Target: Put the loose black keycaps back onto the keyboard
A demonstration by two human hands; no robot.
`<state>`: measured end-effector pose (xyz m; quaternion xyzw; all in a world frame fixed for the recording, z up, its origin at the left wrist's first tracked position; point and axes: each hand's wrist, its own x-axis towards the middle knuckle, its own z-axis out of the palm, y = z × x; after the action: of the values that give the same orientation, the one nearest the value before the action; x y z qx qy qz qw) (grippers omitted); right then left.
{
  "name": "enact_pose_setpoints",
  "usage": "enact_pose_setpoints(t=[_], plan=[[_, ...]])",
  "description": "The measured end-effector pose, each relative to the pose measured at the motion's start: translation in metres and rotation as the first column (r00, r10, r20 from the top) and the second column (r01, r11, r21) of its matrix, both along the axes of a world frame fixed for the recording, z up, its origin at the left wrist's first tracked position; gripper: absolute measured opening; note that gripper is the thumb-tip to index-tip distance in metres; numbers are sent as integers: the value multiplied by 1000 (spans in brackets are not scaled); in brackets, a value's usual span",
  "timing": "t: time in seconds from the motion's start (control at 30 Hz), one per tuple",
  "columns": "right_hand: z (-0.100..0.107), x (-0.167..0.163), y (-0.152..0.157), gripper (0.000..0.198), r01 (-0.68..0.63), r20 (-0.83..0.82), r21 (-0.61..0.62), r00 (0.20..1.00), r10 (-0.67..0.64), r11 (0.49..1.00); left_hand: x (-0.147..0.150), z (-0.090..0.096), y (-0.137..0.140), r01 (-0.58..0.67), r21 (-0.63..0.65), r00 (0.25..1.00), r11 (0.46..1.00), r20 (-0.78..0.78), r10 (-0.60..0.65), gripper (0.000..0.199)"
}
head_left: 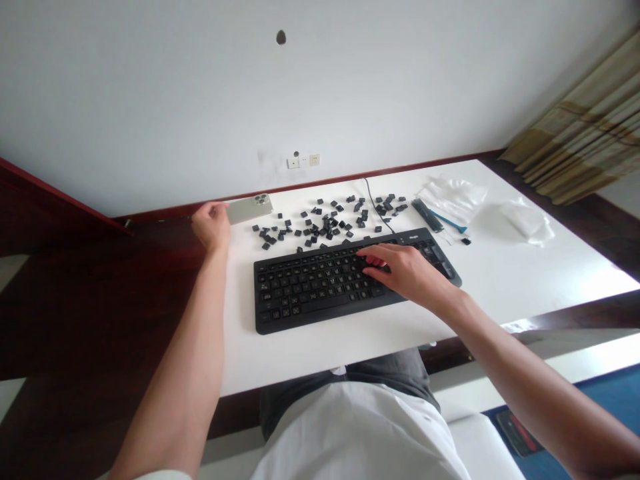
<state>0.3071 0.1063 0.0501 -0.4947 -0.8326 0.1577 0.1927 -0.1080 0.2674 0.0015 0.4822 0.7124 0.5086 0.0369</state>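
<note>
Over the right half of a black keyboard is my right hand. Its index finger and thumb are apart, with the fingertips at the keys and nothing visible between them. My left hand is closed at the table's left edge, beside the near end of a smartphone lying camera side up. Whatever its curled fingers may hold is hidden. Many loose black keycaps lie scattered behind the keyboard. Some positions on the keyboard show light markings instead of plain keycaps.
Right of the keycaps lie a black bar-shaped piece, a blue tool and a small black piece. Clear plastic bags rest farther right on the white table. A cable runs from the keyboard toward the wall.
</note>
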Motion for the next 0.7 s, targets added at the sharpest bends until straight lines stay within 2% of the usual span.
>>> enact_pose_setpoints(t=[0.5, 0.7], plan=[[-7, -2, -17, 20, 136, -155, 33, 979, -129, 990, -1, 0, 2, -7, -36, 1000, 999, -31, 6, 26], [-14, -11, -20, 16, 128, -150, 150, 983, -106, 980, -2, -1, 3, -8, -20, 1000, 1000, -29, 8, 26]])
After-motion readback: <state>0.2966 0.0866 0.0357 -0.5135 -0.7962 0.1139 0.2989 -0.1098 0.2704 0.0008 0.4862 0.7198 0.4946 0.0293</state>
